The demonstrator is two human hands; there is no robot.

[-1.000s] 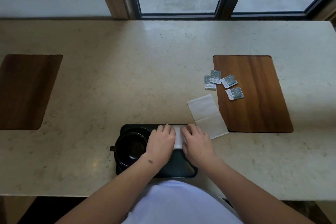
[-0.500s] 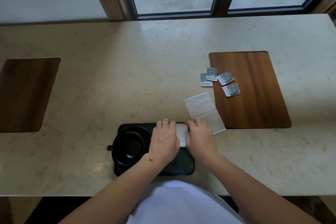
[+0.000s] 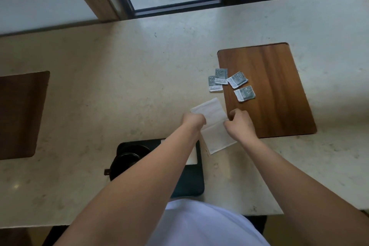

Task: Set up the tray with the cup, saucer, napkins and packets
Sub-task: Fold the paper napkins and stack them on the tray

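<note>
Both hands have left the folded napkin (image 3: 192, 158) on the tray (image 3: 191, 183) beside the cup (image 3: 125, 163). Left hand (image 3: 193, 121) and right hand (image 3: 240, 123) now pinch the second napkin (image 3: 214, 126) on the bench (image 3: 119, 86) beside the tray's far right corner; packets (image 3: 229, 83) remain.

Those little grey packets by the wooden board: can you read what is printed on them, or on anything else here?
No text here can be read.
Four packets: each has a white band with print, too small and blurred to make out.
Unfolded napkin: plain white, no print visible.
Black tray and black cup: no label or mark visible.
</note>
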